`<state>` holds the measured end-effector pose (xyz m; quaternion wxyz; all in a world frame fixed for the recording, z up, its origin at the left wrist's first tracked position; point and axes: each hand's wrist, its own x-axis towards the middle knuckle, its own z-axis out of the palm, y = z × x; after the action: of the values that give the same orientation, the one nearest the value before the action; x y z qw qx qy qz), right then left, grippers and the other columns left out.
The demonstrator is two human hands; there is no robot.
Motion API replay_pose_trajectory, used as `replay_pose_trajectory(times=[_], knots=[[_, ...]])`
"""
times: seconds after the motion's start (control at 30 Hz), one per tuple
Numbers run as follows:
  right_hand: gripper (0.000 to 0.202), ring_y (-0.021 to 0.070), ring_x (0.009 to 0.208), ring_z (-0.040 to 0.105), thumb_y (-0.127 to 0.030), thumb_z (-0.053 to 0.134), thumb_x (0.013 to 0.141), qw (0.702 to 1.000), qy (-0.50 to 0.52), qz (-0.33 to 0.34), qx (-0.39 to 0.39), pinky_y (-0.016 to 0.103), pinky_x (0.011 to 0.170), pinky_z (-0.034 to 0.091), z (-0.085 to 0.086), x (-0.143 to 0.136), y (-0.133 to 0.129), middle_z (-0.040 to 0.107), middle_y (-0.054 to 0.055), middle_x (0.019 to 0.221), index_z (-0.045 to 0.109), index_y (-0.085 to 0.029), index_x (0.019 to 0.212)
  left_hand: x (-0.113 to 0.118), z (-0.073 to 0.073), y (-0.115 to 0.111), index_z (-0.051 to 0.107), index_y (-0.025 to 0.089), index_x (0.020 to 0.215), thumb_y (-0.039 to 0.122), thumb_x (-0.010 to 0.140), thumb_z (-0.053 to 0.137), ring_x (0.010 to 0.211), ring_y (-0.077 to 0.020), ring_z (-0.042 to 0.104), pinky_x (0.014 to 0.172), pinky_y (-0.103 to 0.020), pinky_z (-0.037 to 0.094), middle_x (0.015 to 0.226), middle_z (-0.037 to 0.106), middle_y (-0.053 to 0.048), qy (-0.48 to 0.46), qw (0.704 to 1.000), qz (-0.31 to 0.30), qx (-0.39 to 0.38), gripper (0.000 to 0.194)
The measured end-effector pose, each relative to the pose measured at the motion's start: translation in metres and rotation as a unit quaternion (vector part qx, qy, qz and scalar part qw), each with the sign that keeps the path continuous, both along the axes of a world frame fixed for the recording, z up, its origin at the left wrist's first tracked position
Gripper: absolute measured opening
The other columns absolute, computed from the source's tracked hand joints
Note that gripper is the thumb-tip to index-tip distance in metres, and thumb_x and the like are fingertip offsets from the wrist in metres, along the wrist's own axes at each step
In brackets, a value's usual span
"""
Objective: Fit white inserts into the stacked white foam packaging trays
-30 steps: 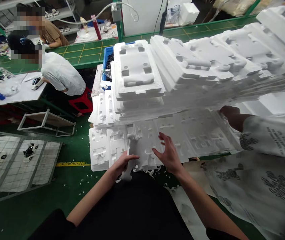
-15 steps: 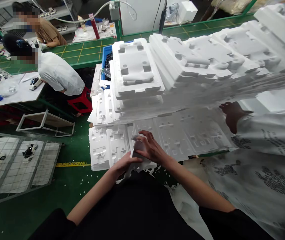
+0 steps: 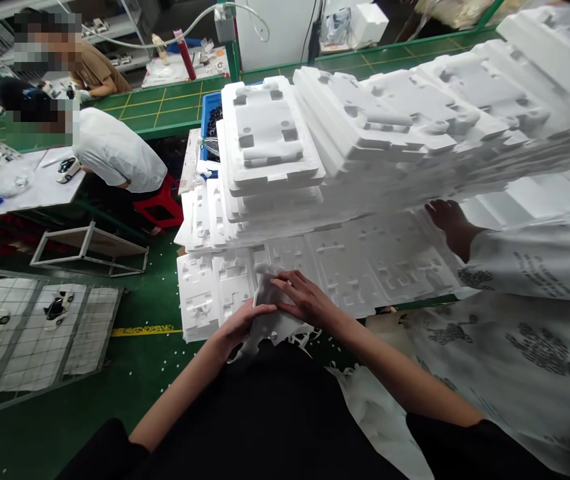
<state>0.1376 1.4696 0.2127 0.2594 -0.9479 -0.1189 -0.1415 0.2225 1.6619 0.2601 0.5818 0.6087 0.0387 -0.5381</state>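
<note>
Close to my body is a white foam packing tray [image 3: 269, 323], tilted up on edge. My left hand [image 3: 241, 321] is closed on its left side, with the thumb lying across the face. At the upper right my right hand [image 3: 307, 299] grips the same tray, fingers bent over it. Parts of both hands' fingers are hidden behind the foam. Just beyond lie rows of moulded white foam trays [image 3: 196, 288], set side by side on a low surface.
Tall stacks of foam trays [image 3: 269, 127] rise behind. A co-worker's hand [image 3: 449, 223] is over the trays at right. A seated person in a white shirt [image 3: 119, 150] works at left. A wire rack [image 3: 39, 340] holds toy cars. Foam scraps litter the green floor.
The foam tray shows more of its face now, between my hands. My right hand's fingers have come down closer onto it. The co-worker's hand at right has shifted slightly left.
</note>
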Motion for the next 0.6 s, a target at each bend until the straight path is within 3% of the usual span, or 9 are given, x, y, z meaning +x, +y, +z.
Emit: replay_pose_trajectory(times=[0.1,0.2,0.33,0.47,0.6], knots=[[0.05,0.0326,0.123,0.053,-0.029,0.064,0.094,1.0,0.006,-0.008,-0.001,0.049,0.099,0.057,0.001,-0.004,0.0,0.056,0.02,0.133,0.051,-0.015,0.14,-0.002,0.0,0.0,0.072,0.025,0.098,0.039,0.065,0.083,0.088,-0.0278,0.064,0.078,-0.039,0.051,0.09,0.071,-0.005,-0.015,1.0,-0.013,-0.018,0.038],[0.045,0.0329,0.123,0.052,-0.03,0.064,0.094,1.0,0.008,0.013,-0.025,0.05,0.1,0.056,0.003,-0.005,-0.004,0.055,0.02,0.133,0.055,-0.016,0.135,-0.006,-0.002,0.011,0.074,0.027,0.096,0.041,0.072,0.077,0.104,-0.0313,0.064,0.091,-0.043,0.051,0.102,0.073,-0.007,-0.069,0.993,-0.047,-0.083,0.028],[0.04,0.0338,0.123,0.05,-0.03,0.064,0.093,0.996,0.021,0.047,-0.079,0.05,0.098,0.054,0.007,-0.003,-0.009,0.055,0.019,0.134,0.06,-0.017,0.13,-0.011,-0.018,0.033,0.078,0.027,0.106,0.046,0.082,0.067,0.123,-0.0334,0.058,0.109,-0.046,0.043,0.12,0.072,-0.009,-0.134,0.976,-0.053,-0.164,0.033],[0.025,0.0322,0.12,0.049,-0.024,0.059,0.095,0.989,0.04,0.076,-0.121,0.046,0.093,0.053,0.017,-0.003,-0.008,0.057,0.018,0.131,0.066,-0.017,0.118,-0.012,-0.038,0.044,0.079,0.022,0.108,0.042,0.08,0.071,0.126,-0.0317,0.057,0.116,-0.045,0.038,0.123,0.073,-0.01,-0.151,0.972,-0.023,-0.18,0.035],[0.017,0.0288,0.114,0.051,-0.018,0.052,0.097,0.982,0.046,0.11,-0.147,0.042,0.091,0.05,0.022,0.0,-0.004,0.063,0.016,0.121,0.067,-0.015,0.103,-0.014,-0.04,0.047,0.078,0.023,0.112,0.039,0.084,0.069,0.129,-0.0315,0.056,0.115,-0.045,0.038,0.125,0.072,-0.01,-0.134,0.971,-0.029,-0.198,0.033]])
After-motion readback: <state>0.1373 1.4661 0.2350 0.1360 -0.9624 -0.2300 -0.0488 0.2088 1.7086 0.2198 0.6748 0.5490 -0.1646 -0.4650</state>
